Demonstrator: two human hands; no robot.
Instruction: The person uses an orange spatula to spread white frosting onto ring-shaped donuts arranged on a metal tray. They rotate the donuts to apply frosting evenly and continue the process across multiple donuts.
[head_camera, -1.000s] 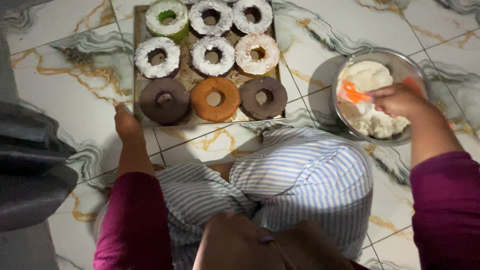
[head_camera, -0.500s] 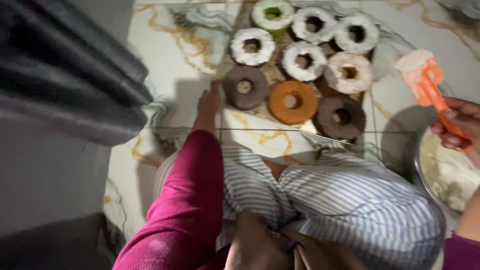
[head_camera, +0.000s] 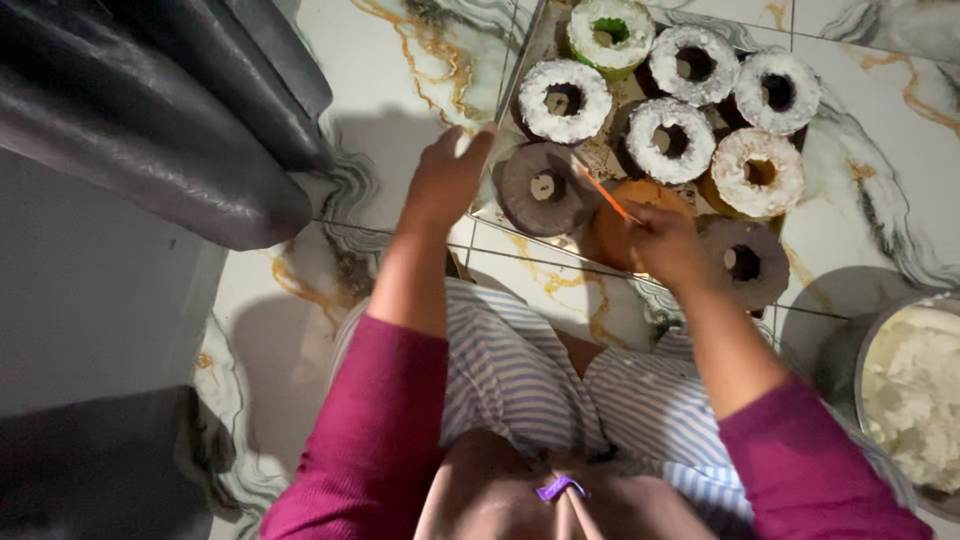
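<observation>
A tray (head_camera: 533, 40) on the marble floor carries several ring doughnuts: white-frosted ones, one green and white (head_camera: 610, 30), two chocolate brown ones (head_camera: 542, 187) and an orange one (head_camera: 618, 225). My left hand (head_camera: 447, 178) rests with fingers spread at the tray's left edge, beside the near brown doughnut. My right hand (head_camera: 665, 243) grips an orange spatula (head_camera: 604, 193), its thin edge pointing up-left over the orange doughnut. The hand hides much of that doughnut.
A metal bowl (head_camera: 868, 350) of white cream (head_camera: 915, 390) sits at the right edge. Dark grey furniture (head_camera: 150, 130) fills the left side. My striped knees (head_camera: 560, 390) lie just below the tray.
My right hand has carried the orange spatula from the bowl side over to the orange doughnut. The view has swung left and down. My left hand stays at the tray's edge.
</observation>
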